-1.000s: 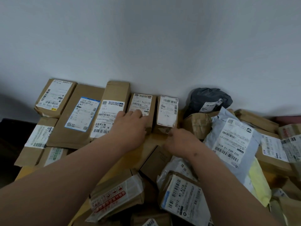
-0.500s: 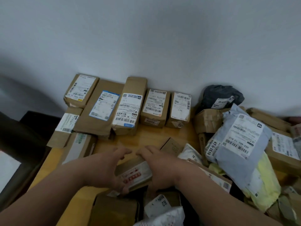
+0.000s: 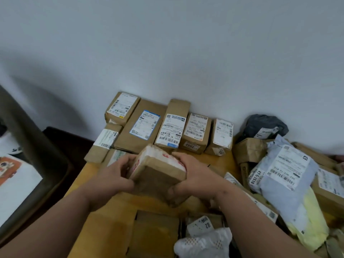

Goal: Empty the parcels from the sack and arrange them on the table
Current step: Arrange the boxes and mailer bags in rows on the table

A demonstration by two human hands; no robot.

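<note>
Gripping a brown cardboard parcel (image 3: pixel 158 174) from both sides, our fingers curl around its edges: the left hand (image 3: pixel 113 179) clasps the left face, fingers wrapped over the far edge with the thumb near the bottom corner, and the right hand (image 3: pixel 195 178) mirrors it, fingers laid along the top right edge and thumb tucked under the near corner. The parcel, banded with white tape bearing red print, is tilted so that its plain end faces us, and it is held above the wooden table (image 3: pixel 108 220). Both wrists bend slightly inward, and the bare forearms run back toward the lower corners of the view. Beyond the held parcel, a row of labelled brown boxes (image 3: pixel 173 125) lies side by side against the white wall (image 3: pixel 167 43). To the right lies a loose heap in which we see a grey-blue mailer bag (image 3: pixel 283 175), a yellow bag (image 3: pixel 309 220) and a dark grey bag (image 3: pixel 264 125). More cartons (image 3: pixel 154 233) lie at the near edge.
</note>
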